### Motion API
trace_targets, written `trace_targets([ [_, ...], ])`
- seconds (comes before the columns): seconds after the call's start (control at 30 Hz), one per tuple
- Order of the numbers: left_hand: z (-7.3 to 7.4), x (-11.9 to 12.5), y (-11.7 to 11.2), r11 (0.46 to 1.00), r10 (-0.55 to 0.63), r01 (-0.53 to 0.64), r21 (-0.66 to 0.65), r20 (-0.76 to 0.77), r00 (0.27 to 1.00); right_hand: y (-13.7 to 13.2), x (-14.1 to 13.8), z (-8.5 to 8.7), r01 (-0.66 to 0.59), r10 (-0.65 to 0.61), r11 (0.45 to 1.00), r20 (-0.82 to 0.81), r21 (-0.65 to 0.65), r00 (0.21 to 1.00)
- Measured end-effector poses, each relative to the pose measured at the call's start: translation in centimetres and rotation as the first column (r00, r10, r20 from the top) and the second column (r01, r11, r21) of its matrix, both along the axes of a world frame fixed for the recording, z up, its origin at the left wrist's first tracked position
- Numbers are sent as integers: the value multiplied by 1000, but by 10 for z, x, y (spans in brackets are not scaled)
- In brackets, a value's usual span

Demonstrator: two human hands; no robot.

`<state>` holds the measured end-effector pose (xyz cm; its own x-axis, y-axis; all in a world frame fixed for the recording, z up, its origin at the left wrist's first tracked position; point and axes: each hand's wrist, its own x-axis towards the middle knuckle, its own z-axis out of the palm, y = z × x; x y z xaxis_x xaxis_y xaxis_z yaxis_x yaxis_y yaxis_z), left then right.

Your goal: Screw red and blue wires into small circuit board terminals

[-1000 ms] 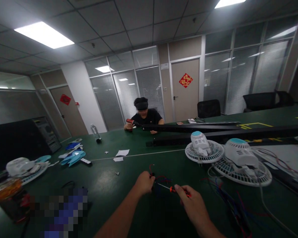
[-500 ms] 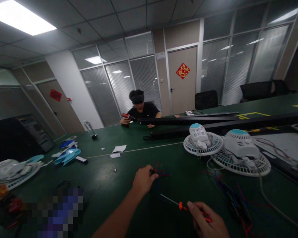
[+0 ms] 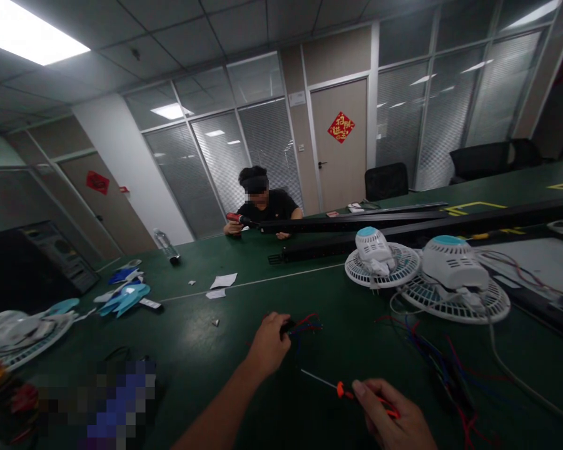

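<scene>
My left hand (image 3: 271,340) is closed around a small dark part with thin red and blue wires (image 3: 309,322) sticking out to the right, just above the green table. Its fingers cover most of that part, so its kind does not show. In my right hand (image 3: 394,412), lower right, lies a screwdriver (image 3: 340,390) with an orange and black handle. The metal shaft points up and left, its tip below the wires and apart from them. Right of this hand is a loose bundle of red and blue wires (image 3: 443,362) with dark parts among them.
Two white fan heads (image 3: 455,272) rest on their grilles at the right, a cable trailing forward. Long black bars (image 3: 328,249) lie across the table. Opposite, a person (image 3: 274,206) holds a red drill (image 3: 237,218). Paper scraps (image 3: 224,281), blue fan blades (image 3: 124,299) and a bottle (image 3: 167,247) lie leftward.
The wires at my left hand have shifted and now bunch up to the right. My right hand and the screwdriver stay almost in place. The view has tilted slightly.
</scene>
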<state>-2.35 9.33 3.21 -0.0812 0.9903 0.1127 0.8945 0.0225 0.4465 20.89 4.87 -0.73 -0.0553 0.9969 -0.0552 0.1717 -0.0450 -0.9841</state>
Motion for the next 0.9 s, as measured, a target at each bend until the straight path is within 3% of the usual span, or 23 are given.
trace_targets([
  [0.9, 3, -13, 0, 986, -142, 134, -100, -72, 987, 3, 7, 1, -135, 136, 990, 29, -39, 990],
])
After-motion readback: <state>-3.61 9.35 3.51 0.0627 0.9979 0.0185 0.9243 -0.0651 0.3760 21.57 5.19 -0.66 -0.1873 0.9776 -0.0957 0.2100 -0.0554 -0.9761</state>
